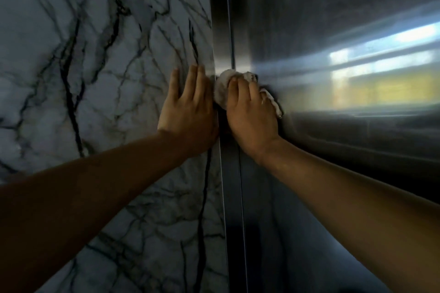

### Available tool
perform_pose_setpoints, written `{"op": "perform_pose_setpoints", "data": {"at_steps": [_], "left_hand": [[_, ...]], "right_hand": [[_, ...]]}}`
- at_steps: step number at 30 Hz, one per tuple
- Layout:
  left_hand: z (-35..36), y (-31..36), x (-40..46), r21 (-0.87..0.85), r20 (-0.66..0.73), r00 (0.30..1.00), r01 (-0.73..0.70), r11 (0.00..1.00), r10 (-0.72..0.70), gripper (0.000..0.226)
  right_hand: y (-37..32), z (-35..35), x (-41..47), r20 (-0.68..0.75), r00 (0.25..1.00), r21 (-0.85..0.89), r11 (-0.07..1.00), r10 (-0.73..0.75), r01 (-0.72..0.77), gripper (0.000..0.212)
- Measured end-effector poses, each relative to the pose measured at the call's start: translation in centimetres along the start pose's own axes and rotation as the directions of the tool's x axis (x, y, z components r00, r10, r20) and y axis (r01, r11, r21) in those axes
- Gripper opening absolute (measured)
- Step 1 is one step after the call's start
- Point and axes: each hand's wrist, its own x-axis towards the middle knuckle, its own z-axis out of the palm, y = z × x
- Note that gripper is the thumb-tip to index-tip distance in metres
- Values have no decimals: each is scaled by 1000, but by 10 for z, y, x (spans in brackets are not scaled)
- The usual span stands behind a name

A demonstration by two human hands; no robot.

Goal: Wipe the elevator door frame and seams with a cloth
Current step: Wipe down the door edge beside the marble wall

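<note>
Nearest the camera, reaching forward with both forearms. Further in, resting the left hand (188, 112) flat, fingers spread, on the veined marble wall (95, 66), just beside the metal edge. Pressing the right hand (250, 112), fingers curled over a bunched white cloth (222, 89), against the door frame (226, 31) where its vertical seam (238, 173) is running top to bottom. Probably calling for strokes along that upright line, with the right hand already on it. Beyond, gleaming with reflections, the steel door panel (333, 19).

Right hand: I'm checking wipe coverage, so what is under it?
A bunched pale cloth lies under the right hand, pressed on the metal door frame seam. The patch of frame beneath them is covered.
</note>
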Motion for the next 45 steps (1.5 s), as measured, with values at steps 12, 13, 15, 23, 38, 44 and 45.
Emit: {"op": "perform_pose_setpoints", "data": {"at_steps": [12,13,15,23,38,44,45], "left_hand": [[42,38,-76,-55,-101,973,-213,975,207,77],[45,44,-82,-56,-89,972,-221,974,216,76],[49,52,-93,-65,-78,972,-226,972,221,73],[73,90,-148,-87,-128,947,-305,948,293,70],[115,152,-248,-220,-74,918,-395,892,389,68],[126,166,-288,-207,45,917,-380,901,397,88],[128,169,-296,-192,76,911,-386,902,406,89]], "right_hand": [[-13,37,-90,-155,988,-85,996,-21,8,34],[-16,43,-100,-172,985,-85,996,-21,6,34],[-19,49,-115,-204,979,-101,995,-22,1,36],[-34,72,-184,-232,973,-83,997,-20,1,38],[-54,104,-318,-43,998,39,999,-36,38,38],[-63,113,-357,18,999,103,994,29,-31,32],[-64,114,-362,37,998,116,992,44,-48,31]]}}
